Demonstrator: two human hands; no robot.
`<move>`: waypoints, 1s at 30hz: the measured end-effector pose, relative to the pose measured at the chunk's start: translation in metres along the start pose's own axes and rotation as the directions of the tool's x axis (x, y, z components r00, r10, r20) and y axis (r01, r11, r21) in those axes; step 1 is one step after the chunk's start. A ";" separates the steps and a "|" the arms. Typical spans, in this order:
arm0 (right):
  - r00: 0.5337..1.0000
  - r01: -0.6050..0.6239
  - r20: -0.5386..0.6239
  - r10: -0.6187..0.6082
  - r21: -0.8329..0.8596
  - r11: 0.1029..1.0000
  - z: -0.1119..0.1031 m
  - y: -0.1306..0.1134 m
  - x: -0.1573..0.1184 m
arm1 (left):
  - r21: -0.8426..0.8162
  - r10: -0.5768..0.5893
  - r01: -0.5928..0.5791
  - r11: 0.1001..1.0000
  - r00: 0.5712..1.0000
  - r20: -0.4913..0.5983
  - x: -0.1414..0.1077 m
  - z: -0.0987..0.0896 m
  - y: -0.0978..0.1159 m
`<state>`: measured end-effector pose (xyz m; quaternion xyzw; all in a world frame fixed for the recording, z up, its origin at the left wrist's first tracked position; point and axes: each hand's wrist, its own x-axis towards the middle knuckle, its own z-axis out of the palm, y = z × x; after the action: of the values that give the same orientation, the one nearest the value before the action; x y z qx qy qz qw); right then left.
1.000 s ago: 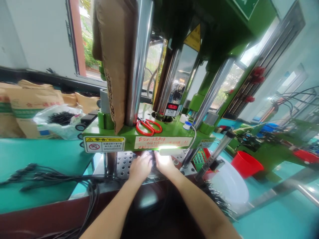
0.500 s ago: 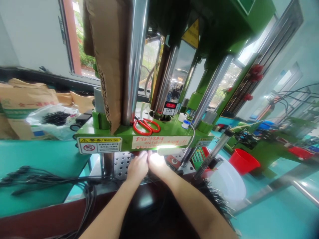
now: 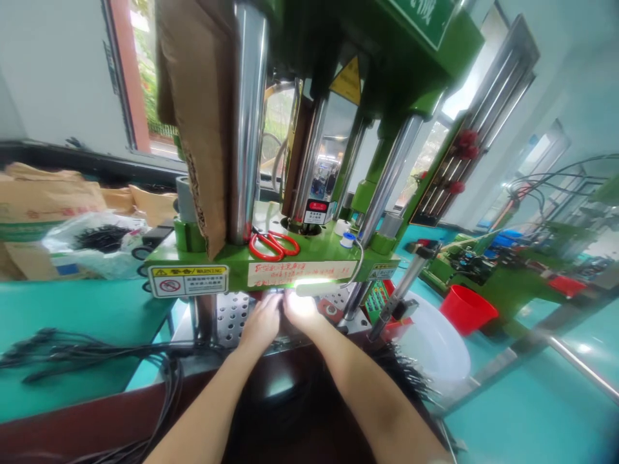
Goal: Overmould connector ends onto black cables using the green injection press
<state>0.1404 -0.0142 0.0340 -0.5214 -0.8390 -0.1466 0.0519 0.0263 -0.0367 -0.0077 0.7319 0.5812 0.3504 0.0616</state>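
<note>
Both hands reach under the green plate (image 3: 184,261) of a press. My left hand (image 3: 261,320) is closed, its fingers bent inward beneath the plate's front edge. Close beside it on the right, my right hand (image 3: 300,311) is also closed, washed out by the bright lamp (image 3: 312,287) above it. The fingertips nearly meet; whatever they hold is hidden by the plate and the glare. A perforated metal bed (image 3: 233,317) lies left of the hands. A reddish-brown block with a round metal part (image 3: 330,310) sits to the right of them.
Red-handled scissors (image 3: 274,246) and a small blue-and-white spool (image 3: 347,240) lie on the plate. Black cables (image 3: 97,351) cross the green table at left. At right stand a white tub (image 3: 447,345), a red bucket (image 3: 468,309) and a bundle of black leads (image 3: 406,374).
The view has shifted slightly, so the press appears a little further left. Both hands stay close together under the plate, with little visible movement.
</note>
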 end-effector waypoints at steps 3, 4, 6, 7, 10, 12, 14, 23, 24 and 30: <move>0.999 -0.042 0.000 0.043 -0.049 0.998 0.000 0.018 -0.009 | 0.056 0.060 -0.058 0.997 0.998 -0.020 0.000 -0.003 0.003; 0.999 -0.052 0.004 0.053 -0.063 0.997 0.001 0.024 -0.012 | 0.076 0.101 -0.099 0.992 0.995 -0.016 -0.001 -0.003 0.004; 0.998 -0.053 0.009 0.054 -0.081 0.995 0.004 0.031 -0.017 | 0.094 0.186 -0.186 0.978 0.982 0.014 -0.001 -0.003 0.005; 0.999 -0.044 0.010 0.045 -0.087 0.995 0.005 0.033 -0.019 | 0.090 0.214 -0.216 0.972 0.976 0.034 -0.002 -0.003 0.006; 1.000 -0.006 -0.001 0.006 -0.105 0.994 0.009 0.033 -0.018 | 0.095 0.224 -0.230 0.969 0.973 0.061 -0.003 0.000 0.007; 1.000 0.012 -0.014 -0.014 -0.117 0.993 0.010 0.029 -0.014 | 0.121 0.221 -0.227 0.966 0.973 0.064 -0.003 0.001 0.006; 0.999 0.024 -0.024 -0.027 -0.126 0.992 0.009 0.025 -0.010 | 0.156 0.209 -0.216 0.964 0.976 0.058 -0.002 0.003 0.004; 0.999 0.019 -0.041 -0.025 -0.147 0.989 0.001 0.020 -0.014 | 0.172 0.174 -0.178 0.969 0.984 0.038 0.000 0.010 -0.001; 0.999 0.019 -0.041 -0.025 -0.146 0.989 0.002 0.020 -0.012 | 0.167 0.170 -0.173 0.971 0.985 0.035 0.000 0.010 -0.001; 0.997 0.004 -0.069 -0.014 -0.144 0.990 0.007 0.021 0.000 | 0.163 0.157 -0.156 0.974 0.988 0.004 0.001 0.010 0.001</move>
<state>0.1593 -0.0041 0.0315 -0.5145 -0.8263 -0.2250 0.0430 0.0333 -0.0331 -0.0145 0.7763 0.5487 0.3088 -0.0290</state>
